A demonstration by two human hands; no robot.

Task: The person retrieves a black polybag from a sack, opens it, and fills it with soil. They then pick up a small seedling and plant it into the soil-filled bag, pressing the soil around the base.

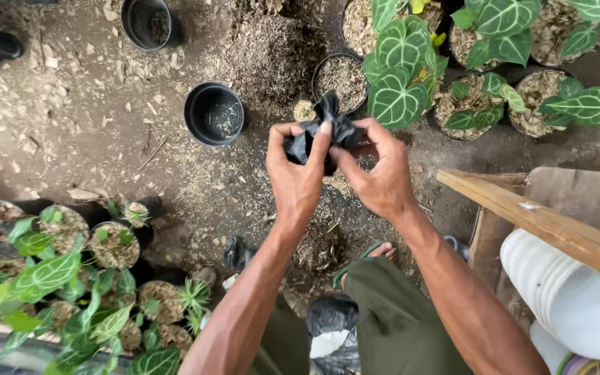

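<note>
Both of my hands hold a crumpled black plastic nursery bag (332, 128) in front of me, above the dirt ground. My left hand (298, 177) pinches its left side with thumb and fingers. My right hand (378, 173) grips its right side, thumb against the plastic. The bag's top sticks up between my fingertips. Just beyond the bag sit an empty black plastic pot (214, 113) and a pot filled with wood-chip mix (342, 78).
Potted plants with large veined green leaves (403, 69) stand at the top right; smaller potted plants (71, 278) crowd the lower left. A pile of chip mix (272, 48) lies ahead. A wooden plank (543, 219) and a white bucket (571, 292) are at my right. Another empty pot (147, 22) stands far.
</note>
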